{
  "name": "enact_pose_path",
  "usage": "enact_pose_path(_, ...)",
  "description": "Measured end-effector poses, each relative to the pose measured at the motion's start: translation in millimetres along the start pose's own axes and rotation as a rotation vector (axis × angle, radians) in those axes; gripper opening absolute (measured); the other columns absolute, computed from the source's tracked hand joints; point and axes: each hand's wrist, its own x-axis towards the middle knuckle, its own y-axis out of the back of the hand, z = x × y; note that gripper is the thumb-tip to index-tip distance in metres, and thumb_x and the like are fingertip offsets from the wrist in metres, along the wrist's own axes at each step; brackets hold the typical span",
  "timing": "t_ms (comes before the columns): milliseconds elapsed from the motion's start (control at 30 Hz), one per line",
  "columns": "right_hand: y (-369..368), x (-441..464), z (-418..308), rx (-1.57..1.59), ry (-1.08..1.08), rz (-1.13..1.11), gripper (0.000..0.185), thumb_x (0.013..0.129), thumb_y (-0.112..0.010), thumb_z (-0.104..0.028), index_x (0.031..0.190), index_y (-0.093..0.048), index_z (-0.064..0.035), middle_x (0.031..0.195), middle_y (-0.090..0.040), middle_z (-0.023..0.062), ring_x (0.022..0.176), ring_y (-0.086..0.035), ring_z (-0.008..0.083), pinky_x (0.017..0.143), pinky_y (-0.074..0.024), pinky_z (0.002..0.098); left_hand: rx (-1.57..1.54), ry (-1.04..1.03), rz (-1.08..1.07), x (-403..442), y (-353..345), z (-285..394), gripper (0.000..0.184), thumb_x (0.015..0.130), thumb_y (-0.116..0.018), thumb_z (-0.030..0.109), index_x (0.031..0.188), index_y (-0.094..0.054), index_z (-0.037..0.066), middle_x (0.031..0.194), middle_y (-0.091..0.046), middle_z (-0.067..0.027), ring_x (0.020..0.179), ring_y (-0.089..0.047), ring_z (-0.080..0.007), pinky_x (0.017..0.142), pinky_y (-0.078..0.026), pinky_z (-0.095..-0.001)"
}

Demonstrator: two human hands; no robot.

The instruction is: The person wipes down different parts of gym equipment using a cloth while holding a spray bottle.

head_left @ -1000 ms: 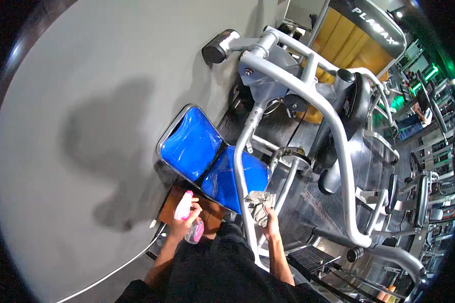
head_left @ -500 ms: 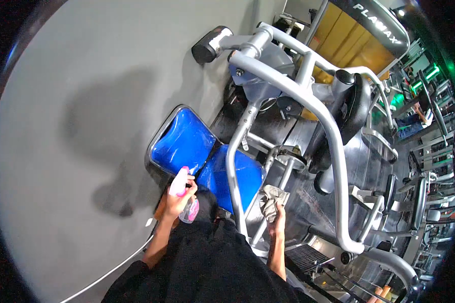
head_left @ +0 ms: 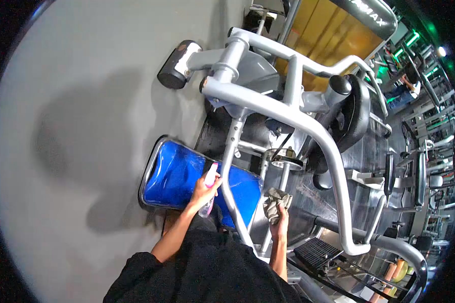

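My left hand (head_left: 203, 192) is wrapped round a spray bottle (head_left: 211, 177) with a pink and white head and a clear body. Behind the bottle is a blue chair (head_left: 173, 174) with a metal rim, its back near the wall. In my right hand (head_left: 280, 225) is a crumpled grey-beige cloth (head_left: 274, 204), held beside a leg of the exercise machine. The machine's silver tube frame (head_left: 308, 123) curves in front of the chair seat, close to the bottle.
A grey wall (head_left: 86, 121) fills the left side. The machine carries a black pad (head_left: 356, 111) and a black-capped roller (head_left: 174, 70). Further right stand more gym machines (head_left: 414, 177), and a person (head_left: 407, 91) is in the background.
My left hand has moved right with the spray bottle, now close to the silver tube. The camera view has shifted, and the chair appears lower. The cloth stays in my right hand.
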Motion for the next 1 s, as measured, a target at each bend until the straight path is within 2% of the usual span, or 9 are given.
enact_pose_path(67, -18.3, 4.6, -0.3, -0.036, -0.024, 0.054, 0.031, 0.091, -0.056, -0.023, 0.115, -0.056, -0.0037, 0.102, -0.063, 0.0034, 0.087, -0.060, 0.0130, 0.075, -0.0484, 0.0265, 0.054, 0.023, 0.005, 30.4, -4.9, -20.6, 0.018, 0.084, -0.066, 0.015, 0.097, -0.059, 0.004, 0.070, -0.060, -0.0036, 0.051, -0.056, -0.0104, 0.045, -0.047, -0.0278)
enact_pose_path(267, -41.8, 42.9, 13.0, -0.095, -0.033, 0.107, 0.039, 0.089, -0.059, -0.027, 0.119, -0.052, -0.0030, 0.106, -0.062, 0.0070, 0.093, -0.061, 0.0172, 0.082, -0.0488, 0.0289, 0.255, 0.061, 0.033, 96.2, -26.2, -71.0, 0.019, 0.080, -0.068, 0.019, 0.094, -0.062, 0.007, 0.070, -0.063, -0.0099, 0.058, -0.062, -0.0191, 0.052, -0.048, -0.0345)
enact_pose_path(433, -18.8, 137.9, 56.8, -0.373, -0.069, 0.189, 0.034, 0.091, -0.057, -0.021, 0.119, -0.053, -0.0037, 0.107, -0.062, 0.0078, 0.095, -0.060, 0.0161, 0.084, -0.0468, 0.0268, 0.232, 0.048, -0.031, 111.0, -34.9, -80.0, 0.027, 0.080, -0.069, 0.025, 0.100, -0.059, 0.009, 0.065, -0.061, -0.0062, 0.053, -0.059, -0.0159, 0.049, -0.046, -0.0321)
enact_pose_path(567, -103.1, 214.7, 78.1, -0.547, 0.479, -0.008, 0.034, 0.091, -0.057, -0.015, 0.122, -0.050, -0.0017, 0.114, -0.061, 0.0072, 0.104, -0.056, 0.0175, 0.087, -0.0430, 0.0288, 0.145, -0.042, -0.025, 97.4, -30.7, -62.4, 0.029, 0.080, -0.070, 0.024, 0.103, -0.059, 0.009, 0.070, -0.062, -0.0050, 0.053, -0.059, -0.0151, 0.049, -0.047, -0.0311)
enact_pose_path(633, -106.1, 277.2, 104.3, -0.963, 0.509, 0.132, 0.037, 0.090, -0.056, -0.013, 0.125, -0.048, -0.0029, 0.112, -0.062, 0.0135, 0.101, -0.059, 0.0263, 0.085, -0.0447, 0.0353, 0.208, -0.142, 0.001, 89.9, -26.2, -78.4, 0.027, 0.081, -0.069, 0.020, 0.103, -0.059, 0.008, 0.073, -0.062, -0.0043, 0.054, -0.058, -0.0134, 0.049, -0.047, -0.0306)
enact_pose_path(700, -146.6, 295.7, 97.5, -1.194, 0.432, 0.141, 0.033, 0.088, -0.056, -0.012, 0.119, -0.050, -0.0029, 0.105, -0.061, 0.0227, 0.096, -0.060, 0.0384, 0.080, -0.0455, 0.0424, 0.234, 0.025, -0.068, 74.4, -12.6, -64.6, 0.026, 0.081, -0.068, 0.016, 0.103, -0.058, 0.007, 0.074, -0.061, -0.0037, 0.055, -0.058, -0.0120, 0.047, -0.047, -0.0293)
enact_pose_path(733, -133.2, 320.6, 119.1, -1.247, 0.794, 0.028, 0.029, 0.087, -0.056, -0.015, 0.112, -0.052, -0.0012, 0.098, -0.059, 0.0277, 0.093, -0.055, 0.0465, 0.075, -0.0448, 0.0477, 0.155, 0.068, -0.089, 64.1, -5.2, -67.0, 0.026, 0.081, -0.068, 0.014, 0.104, -0.058, 0.006, 0.075, -0.061, -0.0036, 0.055, -0.057, -0.0119, 0.047, -0.046, -0.0283)
enact_pose_path(867, -148.1, 321.2, 143.0, -1.271, 0.552, 0.085, 0.031, 0.087, -0.055, -0.019, 0.112, -0.053, -0.0001, 0.101, -0.059, 0.0274, 0.095, -0.055, 0.0465, 0.074, -0.0448, 0.0494, 0.082, 0.203, -0.067, 34.9, 21.5, -79.7, 0.025, 0.081, -0.067, 0.009, 0.104, -0.057, 0.005, 0.077, -0.060, -0.0030, 0.052, -0.055, -0.0112, 0.045, -0.045, -0.0262)
enact_pose_path(1000, -129.9, 250.5, 114.6, -1.443, 0.418, -0.202, 0.044, 0.083, -0.056, -0.010, 0.125, -0.048, -0.0038, 0.115, -0.056, 0.0261, 0.102, -0.055, 0.0422, 0.086, -0.0474, 0.0461, -0.038, 0.304, -0.018, 18.8, 39.7, -110.3, 0.024, 0.081, -0.067, 0.006, 0.104, -0.058, 0.007, 0.078, -0.059, -0.0008, 0.051, -0.053, -0.0075, 0.044, -0.044, -0.0243)
